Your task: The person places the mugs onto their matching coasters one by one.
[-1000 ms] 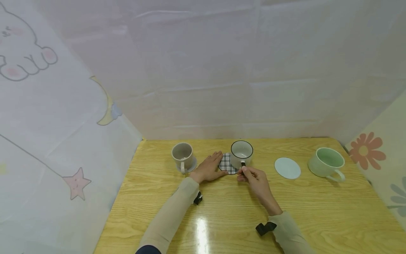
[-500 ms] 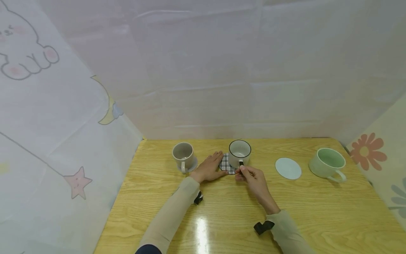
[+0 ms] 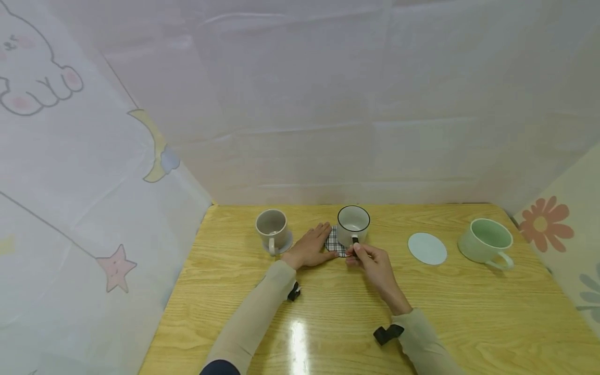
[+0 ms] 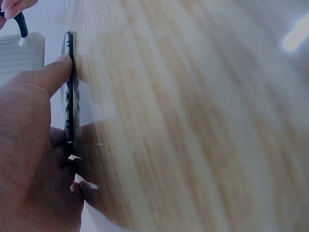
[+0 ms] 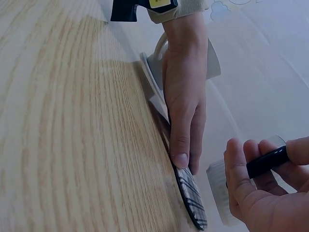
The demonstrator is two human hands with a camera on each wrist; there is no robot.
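Observation:
A white mug (image 3: 353, 224) with a black rim and black handle (image 5: 268, 162) is held by my right hand (image 3: 375, 266), whose thumb and fingers pinch that handle. In both wrist views a gap shows between the mug's base and the black-and-white checked coaster (image 3: 334, 242), so the mug hangs just above it. My left hand (image 3: 308, 247) lies with fingers straight at the coaster's left side. Its thumb (image 4: 60, 70) presses on the near edge of the coaster. Part of the coaster is hidden under the mug in the head view.
Left of my hands, a beige mug (image 3: 272, 229) stands on a round pale coaster (image 3: 284, 247). To the right lie a round white coaster (image 3: 427, 248) and a green mug (image 3: 483, 240) on the wooden table (image 3: 337, 323). A white sheet (image 3: 300, 130) hangs behind the table.
My right hand has moved the white mug slightly to the left, further over the checked coaster. The left hand has stayed at the coaster's edge.

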